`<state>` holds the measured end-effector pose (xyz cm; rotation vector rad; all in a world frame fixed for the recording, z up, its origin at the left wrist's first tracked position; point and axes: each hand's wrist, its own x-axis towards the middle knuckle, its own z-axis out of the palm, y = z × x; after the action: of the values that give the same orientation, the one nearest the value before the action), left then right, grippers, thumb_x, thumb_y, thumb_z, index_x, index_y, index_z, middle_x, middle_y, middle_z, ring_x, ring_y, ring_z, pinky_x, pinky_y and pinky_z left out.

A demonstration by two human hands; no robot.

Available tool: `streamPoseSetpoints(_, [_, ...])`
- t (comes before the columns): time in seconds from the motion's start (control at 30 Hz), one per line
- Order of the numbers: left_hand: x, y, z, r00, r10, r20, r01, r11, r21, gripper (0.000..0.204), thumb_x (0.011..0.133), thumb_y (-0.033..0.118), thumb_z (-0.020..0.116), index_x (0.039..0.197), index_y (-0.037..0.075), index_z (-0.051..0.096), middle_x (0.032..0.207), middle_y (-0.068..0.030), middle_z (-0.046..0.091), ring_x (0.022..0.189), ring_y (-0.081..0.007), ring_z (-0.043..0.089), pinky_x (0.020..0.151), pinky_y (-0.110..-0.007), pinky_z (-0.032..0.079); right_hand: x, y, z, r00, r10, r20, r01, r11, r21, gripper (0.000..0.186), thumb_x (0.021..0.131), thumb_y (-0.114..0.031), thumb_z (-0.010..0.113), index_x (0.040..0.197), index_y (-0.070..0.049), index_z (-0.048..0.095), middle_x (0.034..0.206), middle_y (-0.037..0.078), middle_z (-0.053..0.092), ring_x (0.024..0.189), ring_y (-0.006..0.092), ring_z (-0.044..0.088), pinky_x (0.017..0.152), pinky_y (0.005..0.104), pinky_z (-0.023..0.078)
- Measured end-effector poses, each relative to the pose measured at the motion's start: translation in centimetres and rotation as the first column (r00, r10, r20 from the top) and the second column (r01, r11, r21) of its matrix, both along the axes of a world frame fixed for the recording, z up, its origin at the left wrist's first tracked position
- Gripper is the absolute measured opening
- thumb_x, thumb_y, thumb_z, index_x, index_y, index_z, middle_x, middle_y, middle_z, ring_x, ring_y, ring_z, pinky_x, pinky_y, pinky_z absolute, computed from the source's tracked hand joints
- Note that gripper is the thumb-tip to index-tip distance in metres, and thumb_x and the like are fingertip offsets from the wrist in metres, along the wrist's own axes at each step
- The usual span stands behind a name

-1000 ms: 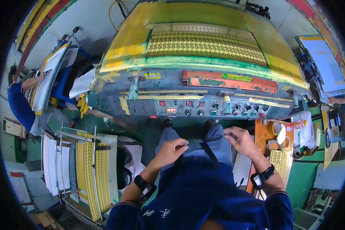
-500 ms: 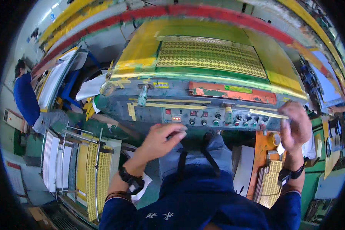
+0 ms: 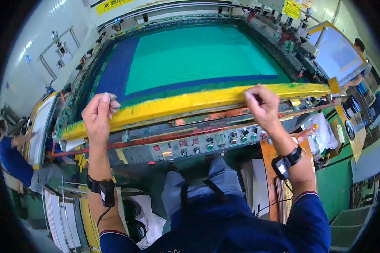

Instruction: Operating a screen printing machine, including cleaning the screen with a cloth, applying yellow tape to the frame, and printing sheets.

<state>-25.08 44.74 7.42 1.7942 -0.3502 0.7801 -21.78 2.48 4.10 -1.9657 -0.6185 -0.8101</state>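
Note:
My left hand (image 3: pixel 98 114) is raised by the left part of a long yellow frame bar (image 3: pixel 177 103), its fingers curled in and nothing visible in them. Over the bar's right part, my right hand (image 3: pixel 264 105) is likewise curled, thumb near the forefinger, and I see nothing in it. Whether either hand touches the bar I cannot tell. Behind the bar spreads a printing screen with green mesh (image 3: pixel 198 57) and a dark blue border (image 3: pixel 116 69). Below it is the machine's front panel (image 3: pixel 145 152) with knobs and switches. A red bar (image 3: pixel 150 140) crosses in front of the panel.
An orange bench (image 3: pixel 271 168) stands at my right, near a clear bottle (image 3: pixel 307 133) and white plastic bags (image 3: pixel 325 135). Racked white boards (image 3: pixel 57 219) are at lower left. One person (image 3: pixel 14 154) works at far left, another (image 3: pixel 359 45) at far right.
The screen frame with its yellow and red bars has come down over the bed, covering the patterned gold sheet. Both hands have moved up and forward, the left outward, the right inward.

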Motion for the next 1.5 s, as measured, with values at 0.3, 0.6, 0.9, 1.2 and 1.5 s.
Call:
streamPoseSetpoints(0.3, [1.2,0.5,-5.3,0.968,0.129,-0.214,-0.132,0.991,-0.001,0.025,0.100,0.018,0.053,0.092,-0.001,0.066,0.071,-0.0019,0.061,0.062,-0.0055,0.048,0.057,-0.021,0.039,0.2,1.0,-3.2,0.996,-0.016,-0.082,0.017,1.000,0.010,0.009,0.082,-0.006,0.070,0.076,-0.001,0.065,0.063,0.006,0.055,0.053,0.0126,0.050,0.049,0.0272,0.039])
streamPoseSetpoints(0.6, [1.2,0.4,-5.3,0.974,0.121,-0.193,-0.128,0.992,-0.021,0.024,0.100,0.016,0.052,0.093,-0.002,0.067,0.071,-0.0020,0.061,0.063,-0.0055,0.049,0.058,-0.022,0.039,0.1,1.0,-3.1,1.000,-0.016,-0.021,0.015,0.997,-0.072,0.008,0.082,-0.005,0.069,0.077,-0.001,0.064,0.067,0.008,0.060,0.056,0.0155,0.055,0.051,0.0277,0.043])
streamPoseSetpoints(0.9, [1.1,0.2,-5.2,0.977,0.106,-0.186,-0.111,0.994,-0.016,0.024,0.100,0.017,0.053,0.093,-0.002,0.067,0.071,-0.0020,0.061,0.064,-0.0058,0.050,0.059,-0.022,0.040,-1.7,0.9,-2.9,0.944,0.058,0.325,0.077,0.918,-0.388,0.031,0.070,0.002,0.068,0.100,-0.003,0.065,0.099,0.011,0.065,0.089,0.0308,0.061,0.077,0.0404,0.049])
streamPoseSetpoints(1.2, [1.4,0.6,-5.4,0.967,0.112,-0.230,-0.139,0.985,-0.107,0.026,0.100,0.020,0.053,0.094,-0.001,0.067,0.071,-0.0013,0.061,0.064,-0.0057,0.049,0.060,-0.022,0.039,-1.6,1.6,-4.4,0.971,0.040,0.235,0.047,0.936,-0.350,0.039,0.068,0.005,0.065,0.106,-0.003,0.063,0.106,0.012,0.065,0.097,0.0321,0.061,0.086,0.0411,0.049])
streamPoseSetpoints(1.5, [1.3,0.1,-4.9,0.957,0.138,-0.257,-0.186,0.967,-0.171,0.027,0.100,0.021,0.054,0.091,0.000,0.067,0.071,-0.0016,0.061,0.063,-0.0056,0.048,0.059,-0.022,0.038,-1.5,1.8,-5.0,0.955,0.003,0.296,0.105,0.931,-0.350,0.032,0.066,0.007,0.064,0.097,-0.003,0.066,0.103,0.011,0.066,0.097,0.0327,0.061,0.086,0.0421,0.049])
